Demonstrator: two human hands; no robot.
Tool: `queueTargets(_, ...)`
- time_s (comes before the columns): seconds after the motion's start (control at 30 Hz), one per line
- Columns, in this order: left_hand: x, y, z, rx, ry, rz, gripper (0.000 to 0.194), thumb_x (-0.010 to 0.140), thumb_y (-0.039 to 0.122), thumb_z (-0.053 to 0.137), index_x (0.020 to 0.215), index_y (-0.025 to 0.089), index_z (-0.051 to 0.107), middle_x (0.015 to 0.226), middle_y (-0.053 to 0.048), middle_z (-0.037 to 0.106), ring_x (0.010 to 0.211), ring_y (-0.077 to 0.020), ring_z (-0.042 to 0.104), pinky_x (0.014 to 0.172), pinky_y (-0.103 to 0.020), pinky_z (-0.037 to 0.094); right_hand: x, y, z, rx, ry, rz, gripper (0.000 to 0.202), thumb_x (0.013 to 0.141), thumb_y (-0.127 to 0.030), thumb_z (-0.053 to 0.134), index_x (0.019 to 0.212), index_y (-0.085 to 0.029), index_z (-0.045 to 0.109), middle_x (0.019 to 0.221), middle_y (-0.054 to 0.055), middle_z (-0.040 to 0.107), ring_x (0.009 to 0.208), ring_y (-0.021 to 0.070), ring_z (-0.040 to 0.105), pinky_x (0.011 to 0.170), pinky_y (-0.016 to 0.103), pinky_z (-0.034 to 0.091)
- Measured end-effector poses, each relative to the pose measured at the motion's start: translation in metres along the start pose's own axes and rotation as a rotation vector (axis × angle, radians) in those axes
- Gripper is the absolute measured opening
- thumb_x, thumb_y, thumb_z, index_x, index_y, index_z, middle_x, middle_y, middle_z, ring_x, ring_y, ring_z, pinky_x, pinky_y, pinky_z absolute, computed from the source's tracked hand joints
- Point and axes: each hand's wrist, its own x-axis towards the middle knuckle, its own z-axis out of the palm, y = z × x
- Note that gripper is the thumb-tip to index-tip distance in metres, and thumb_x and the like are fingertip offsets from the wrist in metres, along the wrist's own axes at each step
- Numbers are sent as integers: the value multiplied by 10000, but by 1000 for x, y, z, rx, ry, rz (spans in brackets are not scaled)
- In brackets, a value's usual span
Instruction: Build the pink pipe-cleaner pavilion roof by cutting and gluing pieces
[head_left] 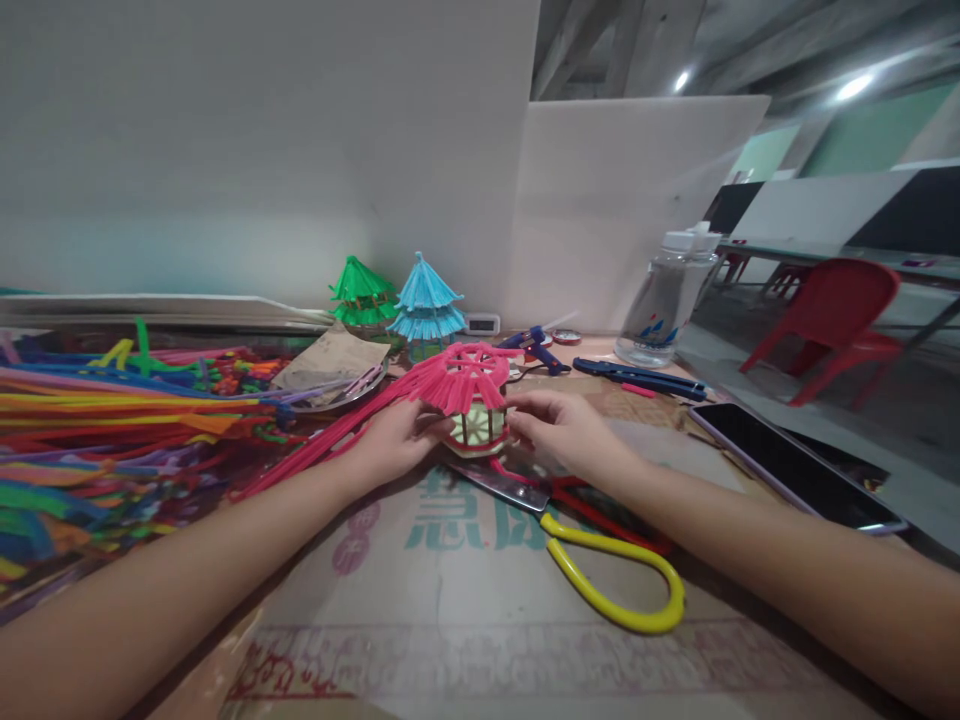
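A small pagoda-like model with a pink pipe-cleaner roof, thin brown posts and a pale base stands in front of me. My left hand grips its left side, fingers bent around the lower part. On the opposite side, my right hand has its thumb and fingers closed at the posts. Pink pipe cleaners trail behind my left wrist. Just below the model lie scissors with yellow handles, their blades partly beneath it. A printed cardboard sheet lies under everything.
Bundles of colourful pipe cleaners fill the left. At the back stand a green pagoda model and a blue one. A glue gun, utility knife, water bottle and phone lie or stand to the right.
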Motion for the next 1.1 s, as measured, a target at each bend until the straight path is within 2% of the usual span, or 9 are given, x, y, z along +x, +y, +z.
queueTargets(0.1, 0, 0, 1, -132, -38, 69, 329, 890, 477, 524, 929, 160, 604, 889, -80, 702, 824, -244, 690, 711, -333, 542, -4, -4, 6, 115, -9, 8, 352, 781, -320, 663, 1091, -154, 668, 693, -15, 631, 557, 130, 570, 528, 263, 438)
queueTargets(0.17, 0, 0, 1, -211, -55, 126, 357, 899, 435, 538, 1121, 159, 577, 1102, -108, 690, 1036, -257, 674, 887, -359, 542, -7, -6, 9, 184, 1, -5, 351, 756, -318, 698, 1073, -177, 639, 664, -36, 616, 532, 126, 574, 516, 259, 443)
queueTargets(0.23, 1, -1, 2, -215, -58, 141, 389, 899, 420, 552, 1196, 169, 552, 1198, -117, 661, 1133, -261, 641, 972, -376, 518, -9, -7, 12, 229, 14, -24, 350, 744, -303, 713, 1060, -199, 609, 654, -51, 613, 525, 123, 581, 516, 255, 453)
queueTargets(0.43, 0, -5, 4, -238, -79, 115, 327, 907, 431, 548, 1116, 181, 577, 1131, -109, 695, 1078, -262, 671, 928, -379, 552, -12, -8, 14, 270, 26, -31, 271, 722, -285, 729, 942, -198, 598, 678, -50, 624, 541, 103, 567, 530, 238, 453)
queueTargets(0.6, 0, -1, 3, -226, -61, 112, 328, 889, 453, 575, 1061, 173, 576, 1064, -107, 708, 988, -252, 695, 859, -355, 570, -15, -15, 13, 289, -68, 85, 193, 756, -327, 706, 871, -175, 676, 649, -25, 653, 559, 102, 564, 563, 238, 445)
queueTargets(0.7, 0, 6, -1, -186, -48, 129, 312, 899, 428, 561, 1071, 168, 577, 1043, -95, 707, 941, -228, 694, 856, -335, 566, -16, -20, 13, 300, -98, 157, 235, 751, -389, 722, 774, -158, 691, 616, -2, 666, 550, 103, 553, 573, 244, 448)
queueTargets(0.8, 1, 10, -3, -168, -45, 146, 300, 899, 404, 557, 1079, 165, 580, 1052, -94, 702, 944, -227, 687, 873, -335, 560, -17, -21, 13, 314, -103, 163, 314, 726, -454, 750, 703, -149, 679, 604, 8, 662, 543, 98, 542, 563, 239, 443)
queueTargets(0.97, 1, 1, 2, -288, -67, 112, 311, 888, 413, 578, 1094, 181, 556, 1089, -91, 688, 985, -236, 689, 867, -346, 572, -16, -18, 12, 371, -99, 127, 371, 720, -521, 758, 748, -162, 667, 608, 0, 662, 559, 105, 568, 583, 243, 463)
queueTargets(1.1, 1, -3, 4, -321, -51, 56, 264, 879, 427, 585, 968, 182, 550, 992, -68, 682, 926, -224, 694, 809, -334, 583, -12, -11, 9, 490, -90, 110, 392, 707, -541, 765, 734, -181, 612, 604, -13, 647, 545, 108, 572, 570, 247, 461)
